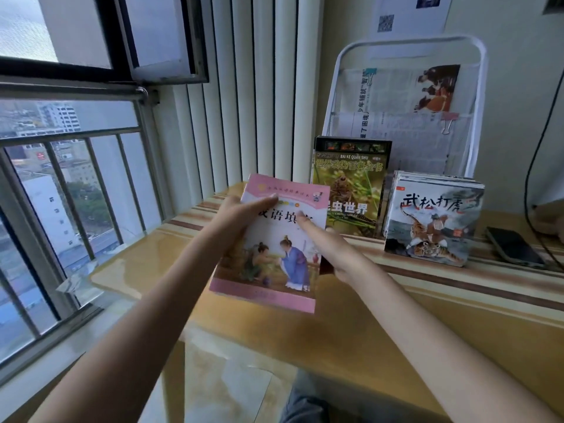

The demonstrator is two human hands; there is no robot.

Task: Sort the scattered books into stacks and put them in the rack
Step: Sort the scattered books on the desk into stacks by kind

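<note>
A pink-covered book (274, 257), with two figures drawn on its front, is raised above the yellow desk (396, 331) between both hands. My left hand (241, 215) grips its left edge, thumb across the cover. On the book's right side my right hand (332, 248) holds it, thumb pressed on the title. Behind it a green insect book (354, 184) stands upright, and a stack of thin tiger-cover books (433, 221) leans beside that. The white wire rack (409, 108) stands at the back against the wall with newspapers in it.
A dark phone (515, 247) lies on the desk at the right, with a black cable (537, 166) hanging above it. A window with railings (70, 190) fills the left side. White vertical slats (244, 96) stand behind the desk.
</note>
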